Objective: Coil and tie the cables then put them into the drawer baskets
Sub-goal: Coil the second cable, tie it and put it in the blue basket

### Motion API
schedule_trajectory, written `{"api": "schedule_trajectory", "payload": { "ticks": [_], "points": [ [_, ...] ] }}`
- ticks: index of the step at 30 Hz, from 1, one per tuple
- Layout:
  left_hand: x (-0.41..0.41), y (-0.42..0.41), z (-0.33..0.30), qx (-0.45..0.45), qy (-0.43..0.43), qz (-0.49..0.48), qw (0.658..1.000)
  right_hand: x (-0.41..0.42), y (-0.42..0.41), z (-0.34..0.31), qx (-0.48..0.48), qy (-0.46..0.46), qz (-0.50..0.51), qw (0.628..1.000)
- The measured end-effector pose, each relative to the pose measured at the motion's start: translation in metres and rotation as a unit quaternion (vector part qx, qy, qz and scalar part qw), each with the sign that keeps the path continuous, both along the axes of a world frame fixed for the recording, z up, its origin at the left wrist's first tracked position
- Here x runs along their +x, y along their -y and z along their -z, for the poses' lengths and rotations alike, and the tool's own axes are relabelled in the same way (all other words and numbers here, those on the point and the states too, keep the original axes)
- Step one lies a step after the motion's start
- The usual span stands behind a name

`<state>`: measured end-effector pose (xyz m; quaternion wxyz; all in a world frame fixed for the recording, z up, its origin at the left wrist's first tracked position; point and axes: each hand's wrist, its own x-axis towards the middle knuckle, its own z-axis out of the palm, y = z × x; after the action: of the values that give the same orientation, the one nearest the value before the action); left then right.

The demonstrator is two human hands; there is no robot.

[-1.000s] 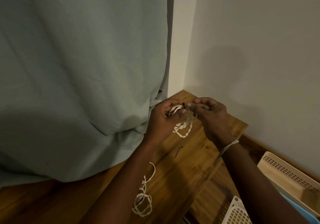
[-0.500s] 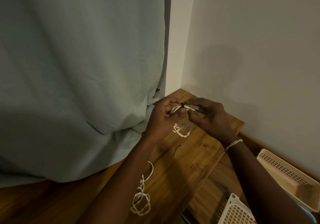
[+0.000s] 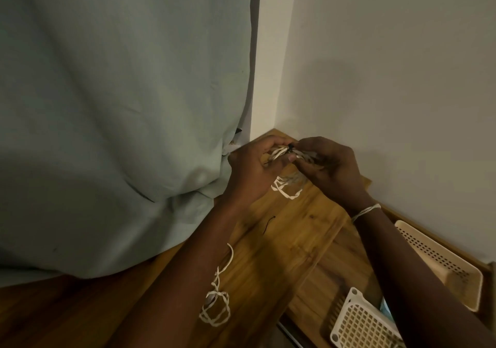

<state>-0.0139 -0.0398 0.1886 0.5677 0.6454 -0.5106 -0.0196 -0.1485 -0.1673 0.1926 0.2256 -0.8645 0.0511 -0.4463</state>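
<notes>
Both my hands meet above the far corner of the wooden worktop (image 3: 281, 243), close to where the pale wall (image 3: 389, 65) meets the grey-green curtain (image 3: 120, 92).

My left hand (image 3: 251, 171) has its fingers curled shut around the left half of a small white cable bundle (image 3: 280, 152). My right hand (image 3: 331, 169) pinches the right half, fingers closed on it. The bundle lies crosswise between the two grips, its middle bare in the gap, where a small dark tie (image 3: 290, 147) cinches it. A thin dark tail shows just under my left fingers; I cannot tell what it joins.

Directly below the bundle, on the worktop, sits a loose white coil (image 3: 287, 187), partly behind my right hand's fingers. Whether it touches the held bundle I cannot tell.

Nearer me than the coil, a short dark wire tie (image 3: 269, 224) lies alone on the wood. Nearer still, beside my left forearm, another white cable (image 3: 216, 308) lies in loops with one strand trailing back toward the coil.

White cord bracelet (image 3: 366, 210) on my right wrist.

Right of the worktop, lower down: a beige perforated basket (image 3: 440, 264) along the wall, and a white lattice basket (image 3: 362, 320) nearer me, partly under my right forearm.
</notes>
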Motion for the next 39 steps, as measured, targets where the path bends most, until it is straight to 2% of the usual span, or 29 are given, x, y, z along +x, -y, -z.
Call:
{"api": "schedule_trajectory", "payload": {
  "ticks": [3,9,14,18,22,28,35,39],
  "points": [
    [0.002,0.002,0.004,0.027,0.066,-0.043,0.997,0.000,0.003,0.003,-0.006,-0.009,-0.013,1.000],
    [0.002,0.008,0.011,0.024,0.072,-0.037,0.996,0.001,0.005,0.010,0.014,-0.017,-0.015,1.000],
    [0.001,0.018,0.028,0.043,-0.017,0.050,0.998,-0.004,-0.001,0.021,0.128,-0.033,-0.013,0.991],
    [-0.009,0.027,0.045,0.045,-0.095,0.085,0.991,-0.022,-0.003,0.039,0.259,-0.035,-0.009,0.965],
    [-0.030,0.042,0.067,0.063,-0.146,0.097,0.983,-0.048,-0.002,0.058,0.295,-0.069,0.043,0.952],
    [-0.082,0.079,0.106,0.108,-0.218,0.133,0.961,-0.107,0.009,0.104,0.396,-0.072,0.140,0.904],
    [-0.169,0.156,0.166,0.192,-0.236,0.172,0.937,-0.202,0.049,0.159,0.502,-0.004,0.237,0.832],
    [-0.226,0.206,0.202,0.243,-0.229,0.229,0.914,-0.265,0.082,0.196,0.520,0.001,0.303,0.799]
  ]
}}
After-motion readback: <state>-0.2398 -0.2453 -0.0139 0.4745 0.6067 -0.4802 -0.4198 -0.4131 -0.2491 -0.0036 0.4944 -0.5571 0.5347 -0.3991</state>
